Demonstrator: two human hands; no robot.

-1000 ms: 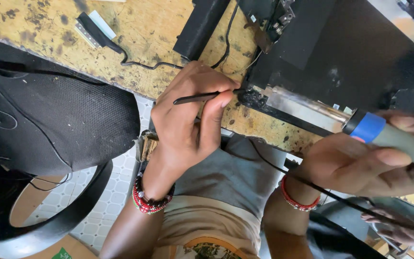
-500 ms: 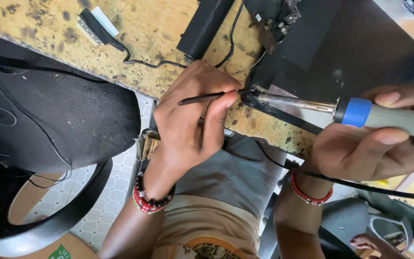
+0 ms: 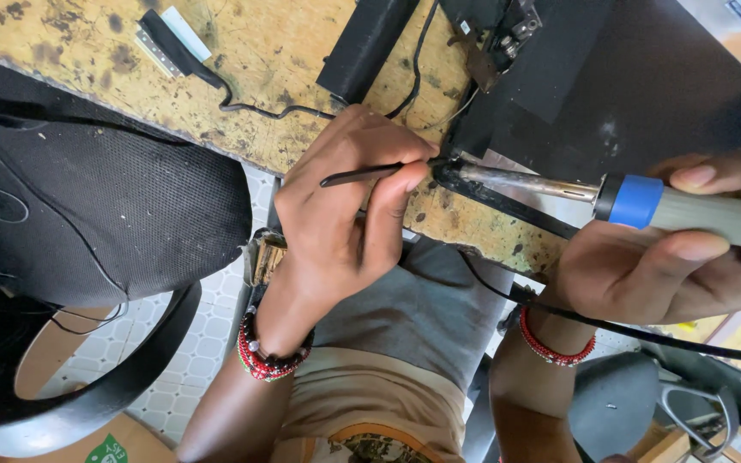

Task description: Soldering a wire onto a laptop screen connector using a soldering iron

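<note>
Two hands, two tools, one dark panel on a worn bench.

The left hand [image 3: 349,214] pinches one thin black probe [image 3: 370,174]; the right hand [image 3: 671,257] grips one soldering iron [image 3: 645,201] by its blue-collared handle. Both tips meet at the panel [image 3: 645,94] corner on the bench [image 3: 276,51]. Each wrist wears one red bead bracelet [image 3: 261,358].

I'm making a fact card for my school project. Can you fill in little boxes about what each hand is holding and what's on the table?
Left hand: fingers pinch thin black tweezers
Right hand: grips a soldering iron with a blue collar and grey handle
Iron tip: meets the tweezers' end at the corner of a dark opened device
Table: worn, stained yellow top
Also there: flat ribbon cable, black mesh chair
Wrists: red bead bracelets
</note>
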